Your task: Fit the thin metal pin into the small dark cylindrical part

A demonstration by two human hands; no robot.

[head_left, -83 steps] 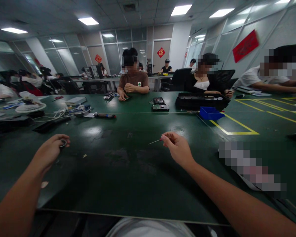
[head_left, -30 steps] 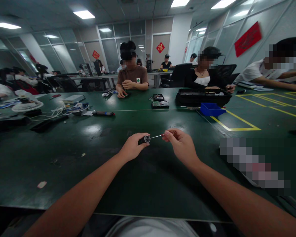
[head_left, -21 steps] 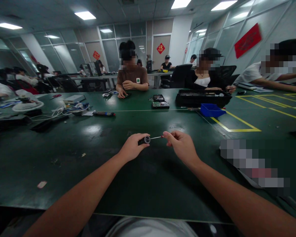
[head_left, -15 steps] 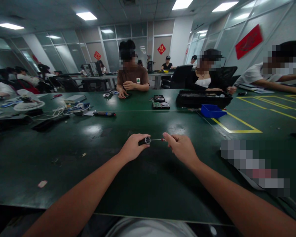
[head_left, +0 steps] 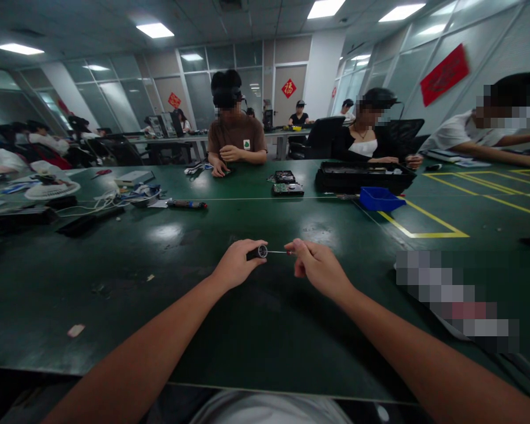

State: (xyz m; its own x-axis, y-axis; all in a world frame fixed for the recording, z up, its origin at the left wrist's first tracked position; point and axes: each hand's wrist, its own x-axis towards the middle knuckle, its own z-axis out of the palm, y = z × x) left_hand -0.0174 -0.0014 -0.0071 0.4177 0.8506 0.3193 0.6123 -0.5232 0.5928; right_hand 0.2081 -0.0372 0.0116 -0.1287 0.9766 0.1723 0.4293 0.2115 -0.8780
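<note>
Over the near middle of the green table [head_left: 229, 330], my left hand [head_left: 235, 262] is closed around a small black cylinder [head_left: 257, 253] with a silvery round end. From the right, a thin screwdriver [head_left: 276, 252] reaches level to the cylinder's side; whether its tip is inside cannot be seen. My right hand [head_left: 320, 262] pinches the screwdriver's handle between thumb and fingers, and only a bit of red shows there. Both hands are slightly above the tabletop.
A dark pen-like tool [head_left: 186, 204] lies ahead on the left. Opened hard drives [head_left: 288, 188], a black tray [head_left: 365, 176] and a blue bin [head_left: 381, 199] stand farther back. A white fan [head_left: 52, 187] and cables are at far left. Several people sit around.
My right hand's fingers have shifted around the screwdriver's handle, with the hand slightly nearer the cylinder. The left hand holds almost still, with the cylinder a touch further left.
</note>
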